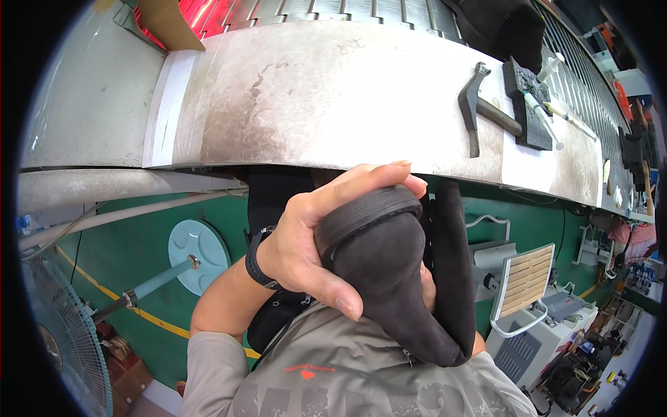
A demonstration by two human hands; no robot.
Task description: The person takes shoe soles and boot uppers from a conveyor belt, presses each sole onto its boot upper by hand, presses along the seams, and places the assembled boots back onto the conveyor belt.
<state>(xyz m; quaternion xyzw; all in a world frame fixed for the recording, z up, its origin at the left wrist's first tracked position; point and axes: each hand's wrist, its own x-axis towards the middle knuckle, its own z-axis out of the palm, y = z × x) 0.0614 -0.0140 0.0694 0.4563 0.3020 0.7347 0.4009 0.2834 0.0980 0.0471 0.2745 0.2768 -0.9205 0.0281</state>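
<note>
A dark suede boot (389,260) is held up in front of my chest, below the near edge of the workbench. Its toe and black sole edge turn up toward the bench, and its shaft (451,243) stands at the right. My left hand (313,229) is closed round the toe end, fingers over the sole and thumb on the side of the upper. Only a small part of my right hand (429,288) shows, between the foot and the shaft, against the boot; most of its fingers are hidden.
On the pale workbench (306,104) lie a hammer (471,108) and a black block (531,115) with syringe-like tools. A slatted metal conveyor (333,10) runs behind, with dark footwear (504,31) on it. A standing fan (62,340) is at left, a wooden-slatted seat (526,280) at right.
</note>
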